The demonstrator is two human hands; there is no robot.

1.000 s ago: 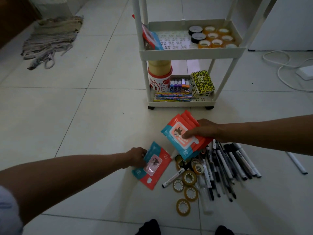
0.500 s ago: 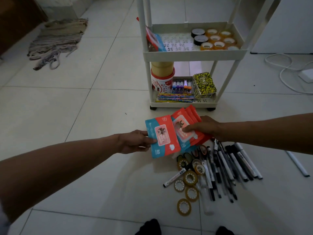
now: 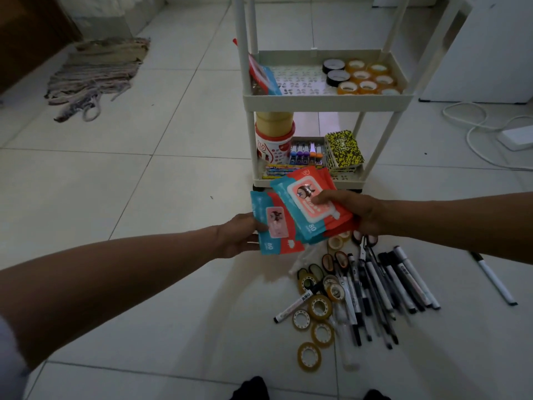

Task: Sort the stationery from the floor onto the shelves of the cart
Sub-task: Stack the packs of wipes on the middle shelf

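My left hand (image 3: pixel 240 233) grips a red and teal wipe packet (image 3: pixel 275 226) by its left edge, held flat above the floor. My right hand (image 3: pixel 350 210) holds a fanned stack of the same packets (image 3: pixel 310 203), thumb on top; the single packet's right side tucks under the stack. Both are in front of the white cart (image 3: pixel 326 101). Its middle shelf carries one packet (image 3: pixel 264 75) leaning at the left and tape rolls (image 3: pixel 362 76) at the right. On the floor below my hands lie pens and markers (image 3: pixel 383 290), tape rolls (image 3: pixel 315 313) and scissors (image 3: pixel 364 241).
The cart's bottom shelf holds a red-and-white tub (image 3: pixel 274 140), small coloured items (image 3: pixel 305 153), pencils and patterned notebooks (image 3: pixel 343 148). A lone marker (image 3: pixel 493 277) lies at the right. A rag rug (image 3: pixel 95 73) is far left, a white cable and adapter (image 3: pixel 516 137) far right.
My left hand lifted the single packet off the floor and carried it right and up until it slid under the stack in my right hand. The stack rose slightly toward the cart.
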